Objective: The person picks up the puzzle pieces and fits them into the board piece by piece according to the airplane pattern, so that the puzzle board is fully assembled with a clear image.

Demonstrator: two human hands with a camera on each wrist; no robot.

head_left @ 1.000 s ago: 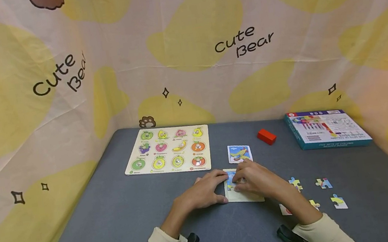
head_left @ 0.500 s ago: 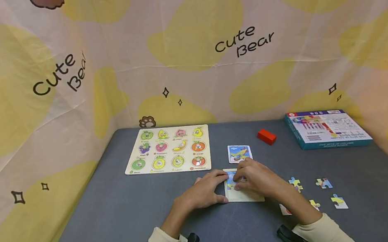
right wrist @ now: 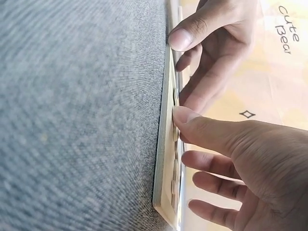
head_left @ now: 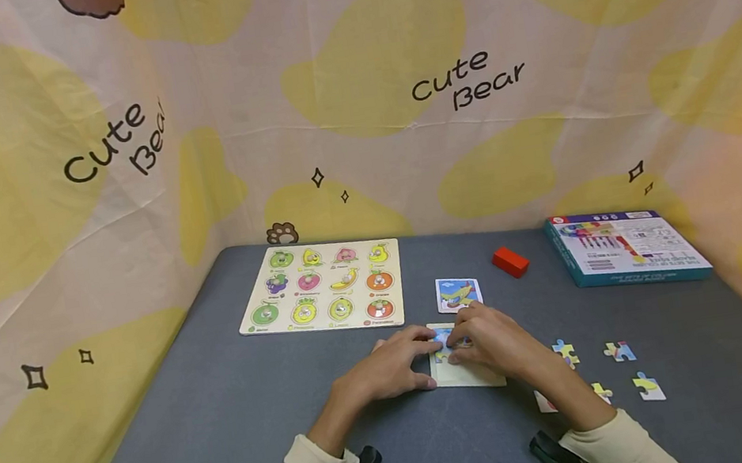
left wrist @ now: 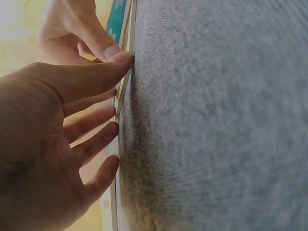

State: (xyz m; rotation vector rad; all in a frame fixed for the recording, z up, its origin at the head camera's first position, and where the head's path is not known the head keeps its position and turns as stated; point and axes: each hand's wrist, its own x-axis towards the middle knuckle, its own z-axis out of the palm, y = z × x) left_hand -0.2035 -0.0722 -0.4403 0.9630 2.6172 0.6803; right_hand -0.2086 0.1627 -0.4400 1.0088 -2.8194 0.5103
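Note:
A small cream puzzle tray [head_left: 468, 378] lies on the dark table, with blue picture pieces [head_left: 439, 336] in its upper left part. My left hand [head_left: 391, 364] touches its left side, thumb at the lower corner and fingertips at the upper edge. In the left wrist view those fingers look fairly straight and spread. With thumb and fingers curled together, my right hand [head_left: 491, 341] pinches a puzzle piece low over the tray; my fingers mostly hide it. The right wrist view has the right thumb [right wrist: 185, 115] against the pieces along the tray [right wrist: 166, 168].
Behind the tray is a picture card [head_left: 459, 293]. Several loose puzzle pieces [head_left: 619, 351] lie at the right, some partly under the right forearm. A fruit board [head_left: 322, 287] lies back left, with a red block [head_left: 510, 262] and a flat box [head_left: 625, 245] back right.
The left fingertips have slid slightly right over the pieces at the tray's upper left. The right hand stays nearly in place, with only a tiny shift.

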